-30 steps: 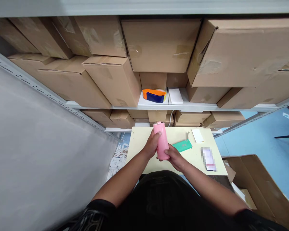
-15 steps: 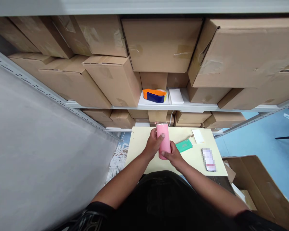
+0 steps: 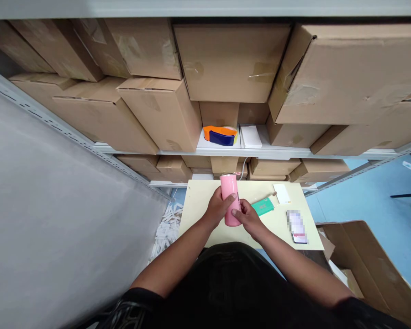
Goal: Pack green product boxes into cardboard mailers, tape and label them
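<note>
A pink tumbler (image 3: 229, 186) with a metallic rim and a small pink loop at its top right is held over the table, tilted slightly. My left hand (image 3: 219, 205) wraps its left side, with the thumb across the front. Lower down on the right, my right hand (image 3: 248, 217) grips the tumbler near its base, thumb on the front. Part of a dark marking shows beside the fingers. To the right of my right hand lies a green pouch (image 3: 263, 207) with a brown strap end.
The cream tabletop (image 3: 200, 194) also carries a white card (image 3: 281, 193) and a phone (image 3: 297, 227). Shelves with cardboard boxes (image 3: 231, 64) rise behind it. An orange and blue tape dispenser (image 3: 220, 136) sits on the shelf. An open carton (image 3: 366, 260) stands at lower right.
The tumbler has been turned about its long axis: its loop has gone from the top left to the top right, and a dark marking now shows. Both hands keep hold.
</note>
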Motion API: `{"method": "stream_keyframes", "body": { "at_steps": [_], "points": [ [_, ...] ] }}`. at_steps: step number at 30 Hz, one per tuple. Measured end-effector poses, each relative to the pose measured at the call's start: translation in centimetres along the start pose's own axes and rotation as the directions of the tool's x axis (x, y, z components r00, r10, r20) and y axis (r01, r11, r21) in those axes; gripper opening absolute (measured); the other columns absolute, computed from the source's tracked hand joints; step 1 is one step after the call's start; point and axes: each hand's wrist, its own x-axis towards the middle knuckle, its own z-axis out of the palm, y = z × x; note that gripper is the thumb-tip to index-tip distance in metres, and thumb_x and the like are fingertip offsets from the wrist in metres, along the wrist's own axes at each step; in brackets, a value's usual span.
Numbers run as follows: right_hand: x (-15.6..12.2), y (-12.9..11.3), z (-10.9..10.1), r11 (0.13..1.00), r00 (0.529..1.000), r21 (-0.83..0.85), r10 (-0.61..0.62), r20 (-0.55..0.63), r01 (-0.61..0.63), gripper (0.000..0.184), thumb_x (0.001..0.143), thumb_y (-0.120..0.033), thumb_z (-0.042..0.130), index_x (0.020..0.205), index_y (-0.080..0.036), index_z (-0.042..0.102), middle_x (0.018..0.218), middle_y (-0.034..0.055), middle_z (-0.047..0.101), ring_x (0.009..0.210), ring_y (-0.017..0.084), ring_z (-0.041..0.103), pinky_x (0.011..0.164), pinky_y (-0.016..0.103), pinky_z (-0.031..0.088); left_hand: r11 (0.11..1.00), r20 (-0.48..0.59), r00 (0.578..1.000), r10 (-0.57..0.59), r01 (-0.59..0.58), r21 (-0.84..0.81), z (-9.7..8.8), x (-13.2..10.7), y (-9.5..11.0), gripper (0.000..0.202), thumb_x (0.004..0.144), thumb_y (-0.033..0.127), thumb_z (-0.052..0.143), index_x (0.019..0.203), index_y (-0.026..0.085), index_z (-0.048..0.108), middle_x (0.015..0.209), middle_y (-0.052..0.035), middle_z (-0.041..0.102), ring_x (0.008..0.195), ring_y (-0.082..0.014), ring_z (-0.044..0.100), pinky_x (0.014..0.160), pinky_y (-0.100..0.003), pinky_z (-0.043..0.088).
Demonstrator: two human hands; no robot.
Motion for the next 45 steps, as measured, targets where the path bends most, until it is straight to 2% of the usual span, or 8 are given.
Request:
{"method": "stream_keyframes", "body": {
  "at_steps": [7, 13, 19, 24, 29, 33, 37, 45],
  "points": [
    [-0.6, 0.6, 0.4, 0.961, 0.974, 0.207, 0.150, 0.172, -0.185, 0.044, 0.082, -0.054, 0.070, 0.113, -0.023, 0.062, 0.107, 0.0063, 0.070, 0.099, 0.026, 0.065, 0.081, 0.036, 0.053, 0.999, -0.067, 0.997, 0.028, -0.030, -0.018, 0.3, -0.2, -0.2, 0.034, 0.092, 0.037, 0.051, 0.123, 0.024, 0.058, 0.096, -0.0015, 0.065, 0.083, -0.0184, 0.060, 0.075, -0.031, 0.050],
    [-0.3, 0.7, 0.2, 0.999, 1.000, 0.043, 0.018, 0.002, -0.018, 0.052, 0.070, -0.053, 0.084, 0.103, -0.025, 0.056, 0.099, 0.0024, 0.066, 0.093, 0.023, 0.061, 0.080, 0.034, 0.051, 0.996, -0.047, 0.998, 0.030, -0.026, 0.088, 0.2, -0.2, -0.3, 0.050, 0.079, 0.049, 0.074, 0.117, 0.022, 0.058, 0.099, -0.0035, 0.065, 0.088, -0.0205, 0.061, 0.077, -0.032, 0.051],
    [-0.9, 0.0, 0.1, 0.959, 0.965, 0.193, 0.169, 0.202, -0.208, 0.047, 0.082, -0.056, 0.065, 0.116, -0.024, 0.058, 0.107, 0.0073, 0.068, 0.095, 0.026, 0.066, 0.077, 0.036, 0.053, 1.000, -0.055, 0.998, -0.011, 0.012, 0.017, 0.2, -0.2, -0.4, 0.036, 0.091, 0.042, 0.055, 0.121, 0.022, 0.057, 0.103, -0.0042, 0.066, 0.091, -0.0218, 0.062, 0.079, -0.035, 0.052],
    [-0.4, 1.1, 0.3, 0.998, 0.999, -0.045, -0.033, 0.019, 0.034, 0.059, 0.070, -0.056, 0.083, 0.110, -0.024, 0.052, 0.101, 0.0041, 0.065, 0.093, 0.024, 0.061, 0.078, 0.035, 0.052, 1.000, -0.069, 0.997, 0.023, -0.022, 0.018, 0.0, -0.2, -0.8, 0.056, 0.084, 0.052, 0.072, 0.127, 0.021, 0.054, 0.110, -0.0069, 0.065, 0.096, -0.0222, 0.063, 0.082, -0.034, 0.053],
    [-0.3, 2.1, -0.6, 0.933, 0.995, -0.356, -0.082, -0.053, 0.058, 0.061, 0.069, -0.057, 0.084, 0.105, -0.025, 0.048, 0.091, 0.0010, 0.060, 0.080, 0.021, 0.057, 0.068, 0.034, 0.050, 0.994, -0.097, 0.995, -0.030, 0.019, -0.112, 0.0, 0.1, -1.6, 0.068, 0.075, 0.039, 0.082, 0.132, 0.022, 0.050, 0.118, -0.0093, 0.066, 0.101, -0.0219, 0.065, 0.085, -0.034, 0.054],
    [0.2, 1.2, -2.1, 0.921, 0.988, -0.358, -0.157, 0.009, 0.150, 0.040, 0.088, -0.058, 0.066, 0.105, -0.024, 0.056, 0.101, 0.0054, 0.063, 0.090, 0.022, 0.061, 0.081, 0.038, 0.053, 0.982, -0.023, 0.998, -0.061, 0.056, -0.179, -0.7, -0.1, -2.0, 0.051, 0.077, 0.029, 0.070, 0.124, 0.020, 0.054, 0.107, -0.0061, 0.069, 0.091, -0.0198, 0.066, 0.079, -0.033, 0.054],
    [2.2, -0.9, -3.2, 0.927, 0.966, -0.309, -0.246, -0.075, 0.212, 0.071, 0.083, -0.060, 0.072, 0.139, -0.026, 0.046, 0.131, 0.0127, 0.058, 0.104, 0.024, 0.061, 0.089, 0.042, 0.054, 0.972, 0.100, 0.995, -0.020, 0.043, -0.230, -1.1, -0.6, -2.4, 0.049, 0.076, 0.026, 0.066, 0.124, 0.020, 0.057, 0.112, -0.0063, 0.069, 0.094, -0.0205, 0.065, 0.083, -0.034, 0.053],
    [4.5, -4.7, -3.1, 0.960, 0.946, -0.160, -0.182, 0.270, 0.230, 0.085, 0.072, -0.047, 0.088, 0.144, -0.030, 0.045, 0.137, 0.0080, 0.060, 0.124, 0.027, 0.059, 0.105, 0.042, 0.048, 0.951, 0.364, 0.928, 0.079, 0.040, -0.308, -1.6, -0.2, -3.1, 0.070, 0.070, 0.042, 0.083, 0.131, 0.018, 0.058, 0.122, -0.0117, 0.068, 0.104, -0.0265, 0.064, 0.087, -0.035, 0.052]
  ]
}}
